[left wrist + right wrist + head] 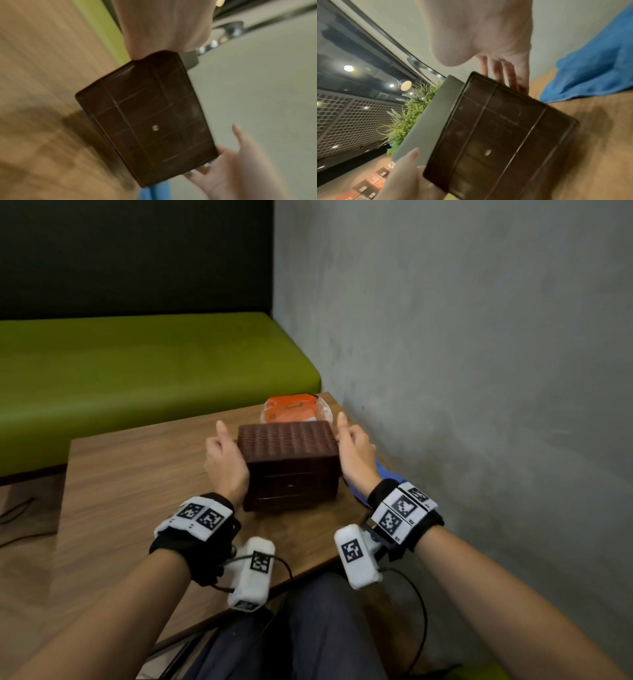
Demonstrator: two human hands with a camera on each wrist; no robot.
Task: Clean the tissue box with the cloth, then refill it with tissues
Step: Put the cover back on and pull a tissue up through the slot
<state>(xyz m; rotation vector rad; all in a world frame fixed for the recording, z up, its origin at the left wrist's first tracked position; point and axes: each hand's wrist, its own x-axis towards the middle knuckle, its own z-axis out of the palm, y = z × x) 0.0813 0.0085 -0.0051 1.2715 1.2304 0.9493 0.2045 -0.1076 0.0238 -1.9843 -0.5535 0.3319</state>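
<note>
Tissue box between left hand and right hand, both seemingly gripping its sides.

The tissue box stands on the table at the middle of the head view, near the table's right edge. The left hand lies against its left side, the right hand against its right. Behind the box — higher in the frame — lies the tissue pack. The cloth lies right of the box, under the right wrist. A bench fills the upper left — a wall the right.

Green bench and wooden table beside grey wall.
</note>
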